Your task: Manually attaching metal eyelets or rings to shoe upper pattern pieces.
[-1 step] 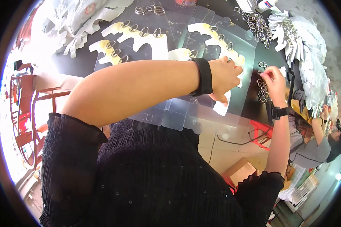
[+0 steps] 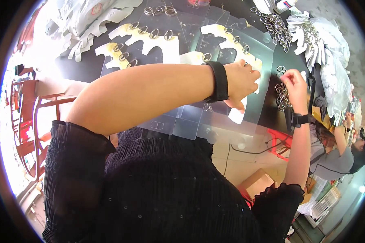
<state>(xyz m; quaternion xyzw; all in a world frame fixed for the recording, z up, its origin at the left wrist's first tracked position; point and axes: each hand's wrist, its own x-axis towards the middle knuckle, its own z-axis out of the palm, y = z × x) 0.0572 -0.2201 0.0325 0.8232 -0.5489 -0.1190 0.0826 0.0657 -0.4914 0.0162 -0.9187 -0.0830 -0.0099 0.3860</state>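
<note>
My left hand (image 2: 242, 83) reaches across to the right and rests on a white scalloped piece (image 2: 236, 116). Its fingers are bent over the piece and its thumb is spread toward the near end; what lies under the palm is hidden. Metal oval rings (image 2: 237, 39) sit along the yellowish notched edge of this piece. My right hand (image 2: 297, 87) is closed in a pinch beside a loose pile of metal rings (image 2: 281, 96). Its fingertips are smeared, so anything between them cannot be made out. One separate ring (image 2: 281, 69) lies just beyond them.
More white pieces with rings (image 2: 163, 43) lie on clear plastic sheeting (image 2: 186, 123) over the dark table. White cutouts (image 2: 83, 30) are stacked far left. A ring heap (image 2: 276, 29) and plastic bags (image 2: 337, 77) lie on the right. Another person (image 2: 336, 160) works at right.
My right hand's fingertips have shifted slightly and moved off the small ring beside them. My left hand stays in place on the white piece.
</note>
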